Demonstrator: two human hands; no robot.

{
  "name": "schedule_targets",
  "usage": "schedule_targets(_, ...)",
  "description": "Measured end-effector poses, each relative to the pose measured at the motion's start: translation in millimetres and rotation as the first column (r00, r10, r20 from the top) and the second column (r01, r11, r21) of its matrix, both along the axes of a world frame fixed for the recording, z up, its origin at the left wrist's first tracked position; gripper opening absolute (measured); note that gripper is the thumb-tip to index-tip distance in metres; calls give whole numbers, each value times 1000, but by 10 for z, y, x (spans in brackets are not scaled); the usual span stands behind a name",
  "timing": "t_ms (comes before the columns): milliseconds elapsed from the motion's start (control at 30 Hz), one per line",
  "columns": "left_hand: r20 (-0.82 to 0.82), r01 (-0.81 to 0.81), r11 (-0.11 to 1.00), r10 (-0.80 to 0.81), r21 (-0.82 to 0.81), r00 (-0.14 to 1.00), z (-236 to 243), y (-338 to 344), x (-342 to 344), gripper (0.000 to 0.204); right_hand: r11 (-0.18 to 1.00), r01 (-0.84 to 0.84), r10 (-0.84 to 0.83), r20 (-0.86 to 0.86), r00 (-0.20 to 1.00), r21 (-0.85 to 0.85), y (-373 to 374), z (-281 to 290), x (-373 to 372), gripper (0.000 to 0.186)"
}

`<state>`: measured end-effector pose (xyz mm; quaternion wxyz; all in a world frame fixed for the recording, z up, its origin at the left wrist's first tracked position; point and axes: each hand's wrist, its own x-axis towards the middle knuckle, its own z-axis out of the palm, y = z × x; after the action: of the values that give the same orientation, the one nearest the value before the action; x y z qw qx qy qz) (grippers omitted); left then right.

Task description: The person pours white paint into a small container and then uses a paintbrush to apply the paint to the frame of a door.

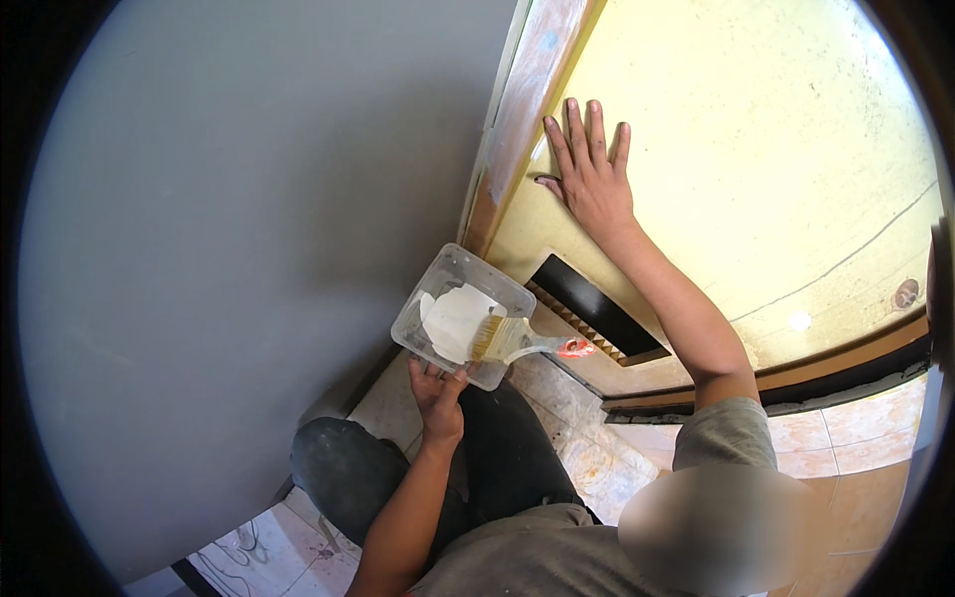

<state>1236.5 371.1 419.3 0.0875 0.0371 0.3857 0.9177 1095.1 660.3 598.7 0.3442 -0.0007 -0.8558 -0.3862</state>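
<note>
My left hand [438,400] grips the near edge of a clear plastic tub [410,320], fingers tucked under it. White paint [460,316] covers part of the tub's bottom. A flat paintbrush [512,338] rests across the tub's right side, its pale bristles over the paint and its handle, red at the end, sticking out past the rim. Higher up, my right hand [595,189] lies with fingers spread against the yellow wall [756,149], beside a wooden frame [517,119]. It holds nothing.
A large smooth grey panel [249,199] stands close on the left. Low on the yellow wall is a dark slotted vent [587,303]. Stained tiles [607,463] cover the floor under my bent legs. Thin cables [234,557] lie at the lower left.
</note>
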Motion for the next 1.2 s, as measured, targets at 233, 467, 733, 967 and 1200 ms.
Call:
schedule_targets(233,36,-12,998,10,55,999,-20,-14,-11,80,999,-25,29,154,988,-31,94,-196,63,89)
schedule_targets(467,52,-23,1000,24,-22,998,64,47,21,80,935,-216,321,412,853,-281,263,-868,398,64)
schedule_targets(733,59,27,999,-29,41,998,-69,-61,-20,80,949,-158,229,256,939,-271,-178,-253,365,70)
schedule_targets(967,75,7,1000,-7,-1,997,1,-33,-9,78,982,-168,189,377,907,-88,4,-305,45,80)
schedule_targets(1200,46,44,999,-46,28,998,6,-76,-15,79,918,-304,394,664,636,-254,194,-765,127,71)
